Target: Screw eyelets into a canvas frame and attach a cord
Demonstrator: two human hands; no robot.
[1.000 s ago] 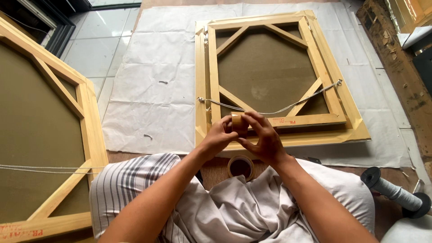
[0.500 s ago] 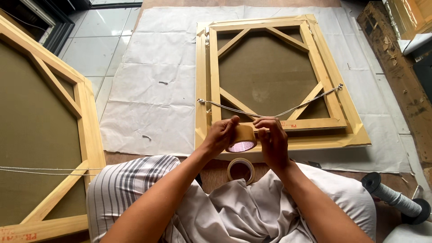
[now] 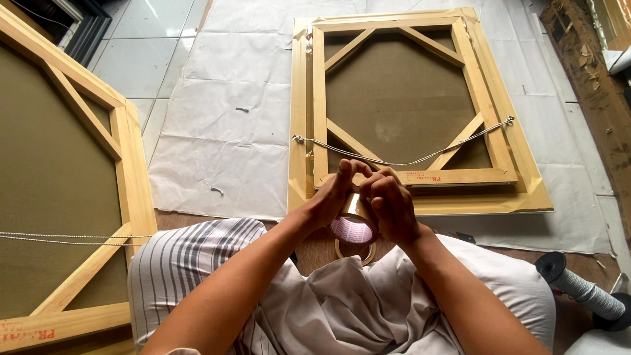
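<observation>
We're gripping the brown tape roll [image 3: 353, 223] with left hand [image 3: 334, 197] and right hand [image 3: 392, 209] both closed round it, fingers hiding its top edge.

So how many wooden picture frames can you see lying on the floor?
2. One wooden frame lies in front of the hands, on white sheeting, with a hanging wire across its back. The other frame is at the left edge, partly cut off. More may be out of view.

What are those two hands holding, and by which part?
A roll of brown tape. The left hand and right hand grip its outer rim from opposite sides, fingertips meeting on top.
</observation>
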